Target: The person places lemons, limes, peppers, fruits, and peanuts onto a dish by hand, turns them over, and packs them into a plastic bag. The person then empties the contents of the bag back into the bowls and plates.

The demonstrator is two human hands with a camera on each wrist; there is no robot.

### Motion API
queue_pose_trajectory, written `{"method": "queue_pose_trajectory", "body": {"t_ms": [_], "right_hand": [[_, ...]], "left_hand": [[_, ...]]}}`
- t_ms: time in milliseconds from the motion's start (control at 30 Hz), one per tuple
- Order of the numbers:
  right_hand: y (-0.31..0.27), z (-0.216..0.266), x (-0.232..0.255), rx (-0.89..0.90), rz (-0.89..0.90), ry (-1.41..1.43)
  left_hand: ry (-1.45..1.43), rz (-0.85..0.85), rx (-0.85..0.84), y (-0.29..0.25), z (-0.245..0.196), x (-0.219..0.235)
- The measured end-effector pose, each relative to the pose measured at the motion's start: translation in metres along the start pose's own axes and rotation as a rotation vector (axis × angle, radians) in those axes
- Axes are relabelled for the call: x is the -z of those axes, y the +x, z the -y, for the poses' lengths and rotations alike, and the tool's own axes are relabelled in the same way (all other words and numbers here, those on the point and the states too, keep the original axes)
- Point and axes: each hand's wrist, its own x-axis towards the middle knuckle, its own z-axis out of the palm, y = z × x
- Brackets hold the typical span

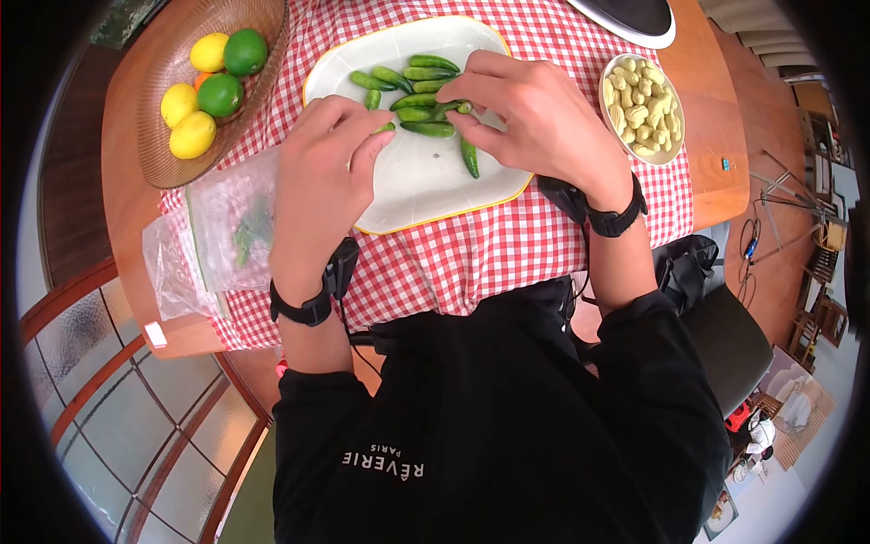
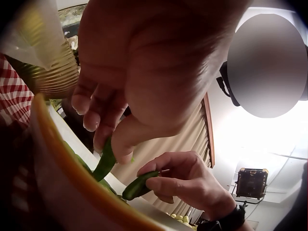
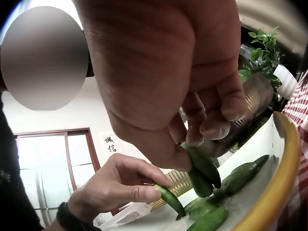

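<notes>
Around you on the desk [image 1: 716, 136]: an amber bowl [image 1: 156, 154] of yellow and green citrus at left, a clear plastic bag [image 1: 204, 218] with something green inside just beside your left forearm, a white dish [image 1: 660, 161] of unshelled peanuts [image 1: 642, 104] at right, and part of a black-and-white appliance [image 1: 625, 11] at the top edge. What blocks the view is mostly you — both hands hang over the tray [image 1: 408, 195] and hide bits of it, and your left forearm overlaps the bag's edge.

Your left hand [image 1: 331, 159] pinches one green pepper [image 2: 106, 161] between thumb and fingers at the tray's left side. Your right hand [image 1: 544, 113] pinches at least one pepper [image 2: 138, 186] above the pile; can't tell if a second, close against it, is gripped too. Thumb and fingertips are nearly together on both hands.

The other green peppers [image 1: 426, 130] lie loosely grouped in the tray's upper middle; one [image 1: 469, 158] points downward below your right hand.

Peppers: slim, glossy, tapered. Tray: smooth white, rounded corners, yellow rim. Bowl: ribbed, see-through. Peanut shells: pale, bumpy. Cloth [image 1: 444, 263]: red-and-white check, wrinkled near your body.
</notes>
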Motion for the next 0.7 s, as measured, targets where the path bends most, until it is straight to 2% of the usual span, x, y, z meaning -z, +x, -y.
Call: {"method": "queue_pose_trajectory", "body": {"t_ms": [200, 300, 433, 500, 633, 700], "right_hand": [[-0.002, -0.006, -0.003, -0.048, 0.052, -0.04], [0.0, -0.002, -0.001, -0.082, 0.017, -0.001], [-0.003, -0.006, -0.005, -0.028, 0.057, -0.059], [0.0, -0.004, -0.004, -0.03, -0.026, -0.015], [0.002, 0.003, -0.005, -0.007, -0.071, 0.037], [0.001, 0.002, -0.004, -0.018, 0.0, -0.04]], "left_hand": [[0.032, 0.049, -0.03, 0.0, -0.003, 0.003], [0.053, 0.035, 0.002, 0.001, -0.006, 0.006], [0.073, 0.058, 0.023, -0.002, -0.003, 0.003], [0.081, -0.012, -0.026, 0.0, -0.005, 0.006], [0.03, -0.108, -0.066, 0.004, -0.008, 0.002], [-0.073, -0.176, 0.022, 0.004, -0.01, 0.002]]}}
